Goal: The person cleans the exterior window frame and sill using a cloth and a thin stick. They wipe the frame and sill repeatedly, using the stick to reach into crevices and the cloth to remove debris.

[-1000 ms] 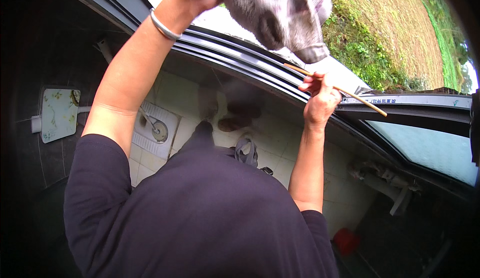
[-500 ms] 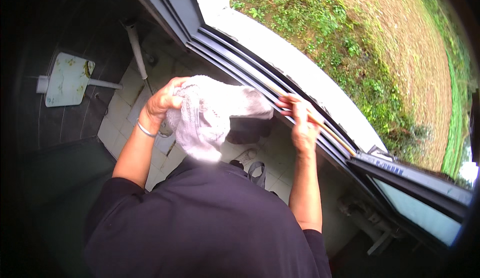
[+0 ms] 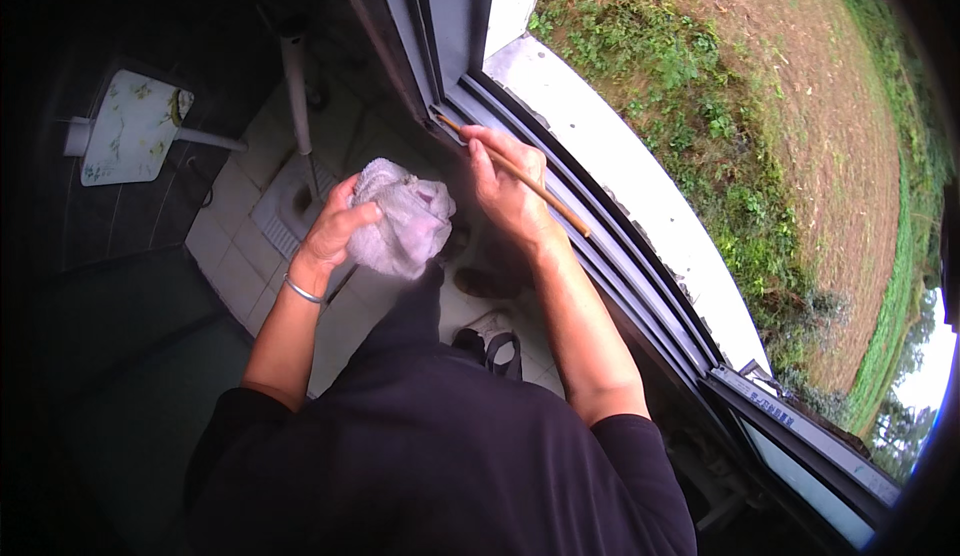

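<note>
My left hand [image 3: 338,226] is closed round a bunched pale, fluffy cloth [image 3: 402,228], held in the air beside the window. Between the fingers of my right hand [image 3: 510,184] is a thin brown wooden stick [image 3: 553,202], gripped like a pen. Its far tip reaches into the left corner of the grey metal window track [image 3: 610,221], close to the upright frame. The stick's back end slants down to the right over the track. Part of its length is hidden by my fingers.
Outside the track runs a white ledge [image 3: 640,196], with plants and a field beyond. A window sash [image 3: 800,456] stands at the lower right. Below left are a tiled floor, a squat toilet [image 3: 285,201], a white pipe [image 3: 296,91] and a patterned white panel [image 3: 130,128] by the dark wall.
My right hand has moved left along the track with the stick, bringing its tip to the corner. The cloth, which hung spread toward the track, is now more bunched in my left hand.
</note>
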